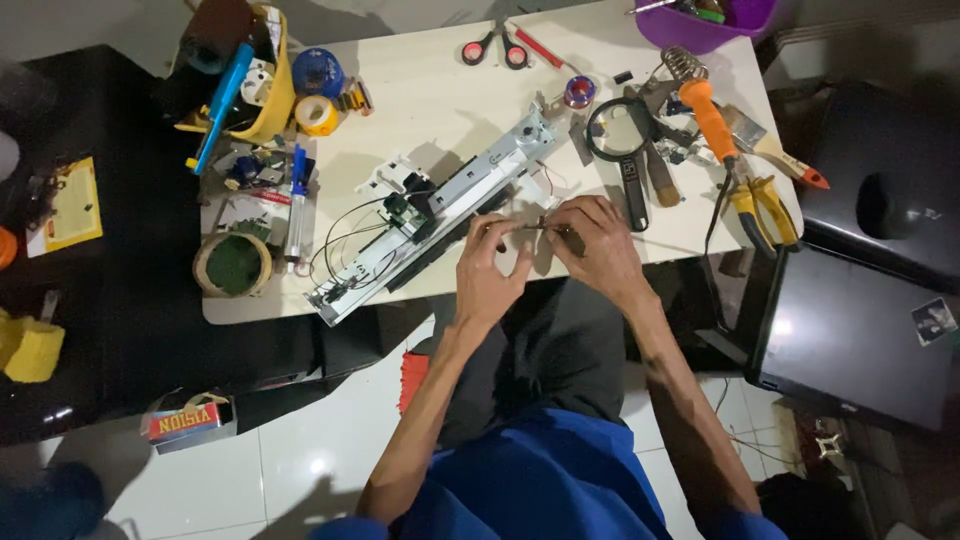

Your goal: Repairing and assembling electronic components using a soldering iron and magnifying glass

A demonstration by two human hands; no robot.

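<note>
Both hands meet at the table's (420, 95) near edge, left hand (487, 268) and right hand (598, 243) each pinching an end of a thin wire (528, 227). Just left lies a long metal printer assembly (430, 215); a magnifying glass (622, 140) sits just beyond the right hand.

Tabletop (440, 95): pale, matt, smooth laminate. Long mechanism frame (440, 215): bare grey metal, white plastic fittings. Magnifier (620, 135): black plastic rim, glossy lens. Soldering iron (710, 115): orange handle, probably plastic. Floor (300, 450): glossy white tile.
</note>
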